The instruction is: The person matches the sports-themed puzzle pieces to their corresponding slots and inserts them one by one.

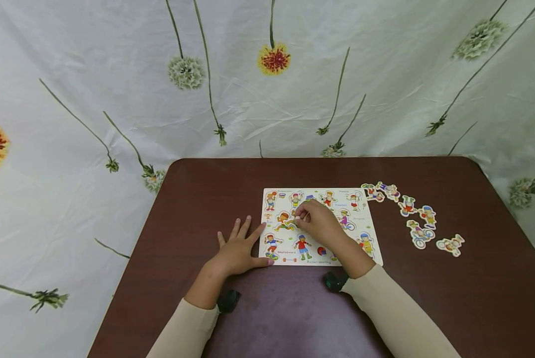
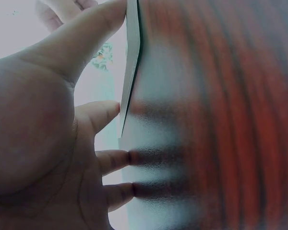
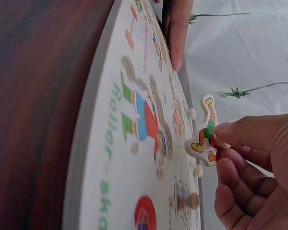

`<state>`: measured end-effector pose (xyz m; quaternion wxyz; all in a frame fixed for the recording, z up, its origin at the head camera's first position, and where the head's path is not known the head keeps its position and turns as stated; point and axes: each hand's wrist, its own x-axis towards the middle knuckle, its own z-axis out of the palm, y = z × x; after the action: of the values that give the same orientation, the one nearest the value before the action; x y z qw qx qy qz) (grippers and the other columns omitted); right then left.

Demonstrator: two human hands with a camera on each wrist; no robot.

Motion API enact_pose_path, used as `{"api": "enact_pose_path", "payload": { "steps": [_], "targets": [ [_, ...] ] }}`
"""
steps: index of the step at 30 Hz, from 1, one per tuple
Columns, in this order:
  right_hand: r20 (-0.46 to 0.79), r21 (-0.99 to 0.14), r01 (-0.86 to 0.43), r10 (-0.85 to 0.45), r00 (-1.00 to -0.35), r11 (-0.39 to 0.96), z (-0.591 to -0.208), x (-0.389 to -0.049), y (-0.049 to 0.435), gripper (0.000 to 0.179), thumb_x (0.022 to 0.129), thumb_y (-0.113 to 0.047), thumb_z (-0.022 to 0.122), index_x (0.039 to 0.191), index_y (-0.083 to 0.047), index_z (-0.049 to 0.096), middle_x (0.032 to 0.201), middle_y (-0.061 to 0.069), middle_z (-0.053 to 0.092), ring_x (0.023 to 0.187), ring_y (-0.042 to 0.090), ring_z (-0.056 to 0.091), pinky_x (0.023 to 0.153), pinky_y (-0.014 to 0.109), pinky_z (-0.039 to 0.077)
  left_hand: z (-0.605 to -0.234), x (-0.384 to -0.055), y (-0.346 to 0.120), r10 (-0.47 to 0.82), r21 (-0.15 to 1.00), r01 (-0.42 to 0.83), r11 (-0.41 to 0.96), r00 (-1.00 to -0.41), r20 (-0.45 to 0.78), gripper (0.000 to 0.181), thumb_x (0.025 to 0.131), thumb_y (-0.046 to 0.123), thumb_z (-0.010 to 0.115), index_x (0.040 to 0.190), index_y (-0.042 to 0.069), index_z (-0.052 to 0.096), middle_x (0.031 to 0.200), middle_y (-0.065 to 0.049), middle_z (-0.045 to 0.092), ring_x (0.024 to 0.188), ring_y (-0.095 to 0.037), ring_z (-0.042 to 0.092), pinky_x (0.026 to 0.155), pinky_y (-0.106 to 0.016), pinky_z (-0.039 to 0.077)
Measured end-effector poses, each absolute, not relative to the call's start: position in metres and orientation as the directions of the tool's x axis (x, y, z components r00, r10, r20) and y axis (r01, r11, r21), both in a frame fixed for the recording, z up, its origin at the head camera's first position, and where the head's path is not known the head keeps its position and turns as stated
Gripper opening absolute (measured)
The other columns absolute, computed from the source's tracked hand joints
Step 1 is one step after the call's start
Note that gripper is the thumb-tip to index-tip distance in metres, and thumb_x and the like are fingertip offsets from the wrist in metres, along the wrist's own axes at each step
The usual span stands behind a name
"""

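A white puzzle board (image 1: pixel 281 205) printed with sporting figures lies on the table. My left hand (image 1: pixel 234 251) rests beside it with fingers spread, its thumb and index fingertip at the board's left edge. In the left wrist view, that palm (image 2: pixel 33 134) stands over the table beside the board's thin edge (image 2: pixel 130 72). My right hand (image 1: pixel 318 223) is above the middle of the board. Between thumb and fingers it pinches a wooden puzzle piece (image 3: pixel 205 132) showing a figure in green shorts, held tilted. The right wrist view shows small knobs (image 3: pixel 194 200) on other pieces.
Several loose figure pieces (image 1: pixel 420 233) lie in a curved line right of the board on the dark brown table (image 1: pixel 195 189). A flower-patterned cloth (image 1: pixel 249 99) hangs behind the table. Dark wrist devices (image 1: pixel 334 282) sit under both wrists.
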<state>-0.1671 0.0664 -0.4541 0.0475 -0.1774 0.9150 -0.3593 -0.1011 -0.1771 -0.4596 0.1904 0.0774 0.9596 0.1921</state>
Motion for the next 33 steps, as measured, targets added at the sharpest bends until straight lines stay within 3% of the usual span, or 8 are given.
{"api": "enact_pose_path", "payload": {
  "steps": [12,33],
  "targets": [
    [0.007,-0.667,-0.301,-0.398,-0.917,0.681,-0.454,-0.170,0.042,0.006,0.093,-0.014,0.072,0.098,-0.011,0.069,0.093,0.001,0.061,0.083,0.013,0.056,0.078,0.029,0.048,-0.459,-0.102,-0.177,0.224,0.388,0.082,0.918,-0.914,-0.337,0.098,0.082,0.064,0.073,0.162,0.034,0.025,0.172,-0.012,0.005,0.159,-0.040,-0.003,0.113,-0.081,-0.003],
    [-0.058,-0.585,-0.334,-0.449,-0.892,0.739,-0.462,-0.180,0.027,0.004,0.095,-0.010,0.069,0.096,-0.007,0.068,0.090,0.003,0.058,0.080,0.013,0.052,0.074,0.027,0.045,-0.457,-0.100,-0.177,0.221,0.396,0.077,0.915,-0.917,-0.333,0.097,0.082,0.063,0.074,0.161,0.034,0.026,0.172,-0.013,0.005,0.159,-0.040,-0.003,0.112,-0.081,-0.003]
  ]
}}
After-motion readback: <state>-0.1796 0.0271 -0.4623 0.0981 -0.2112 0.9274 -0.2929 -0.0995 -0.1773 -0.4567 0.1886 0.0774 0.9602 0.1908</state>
